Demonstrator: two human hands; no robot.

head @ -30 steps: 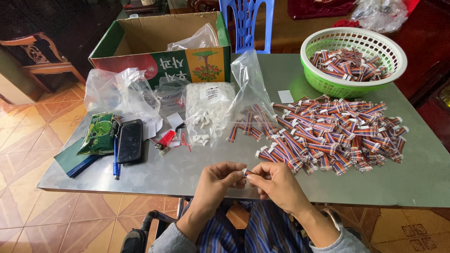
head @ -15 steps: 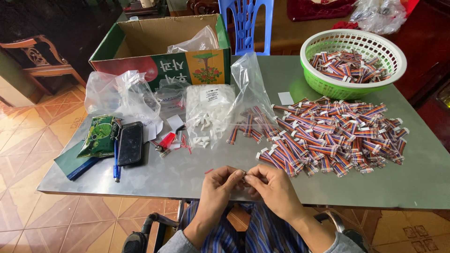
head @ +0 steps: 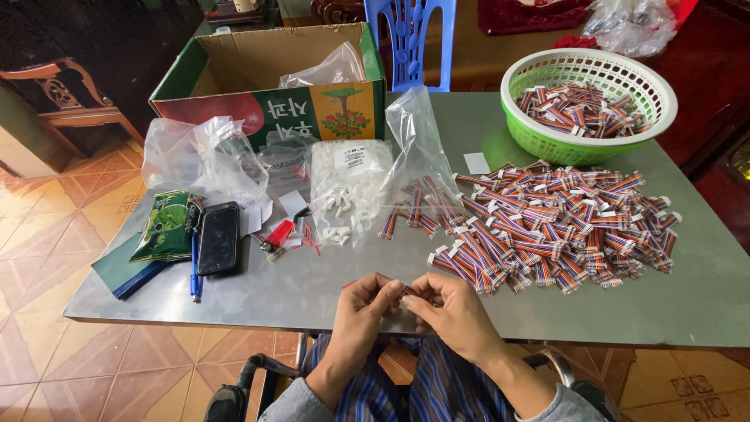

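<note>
Since a second ago both hands have slid a little toward 6 o'clock along the near edge of the grey table [head: 703, 297] while staying pressed together, so the work looks like the same small joining step, held rather than finished.

At 9 o'clock lie a green packet [head: 168, 227], a black phone [head: 218, 237] and a blue pen [head: 194, 270]. Above them a crumpled clear bag [head: 199, 160] looks nearly empty. At 11 o'clock the cardboard box [head: 266, 66] holds another clear bag.

The left hand [head: 361, 309] and right hand [head: 455, 316] meet at 6 o'clock, fingers pinched on a small striped ribbon-cable piece [head: 407, 291], mostly hidden between the fingertips.

At 12 o'clock a clear bag of white connectors [head: 348, 184] lies open, some spilled beside it. Right of it a second clear bag [head: 422, 168] holds a few cable pieces. At 2 o'clock spreads the big pile of striped cables [head: 562, 227], and behind it the green basket [head: 656, 82] is partly filled with more.
</note>
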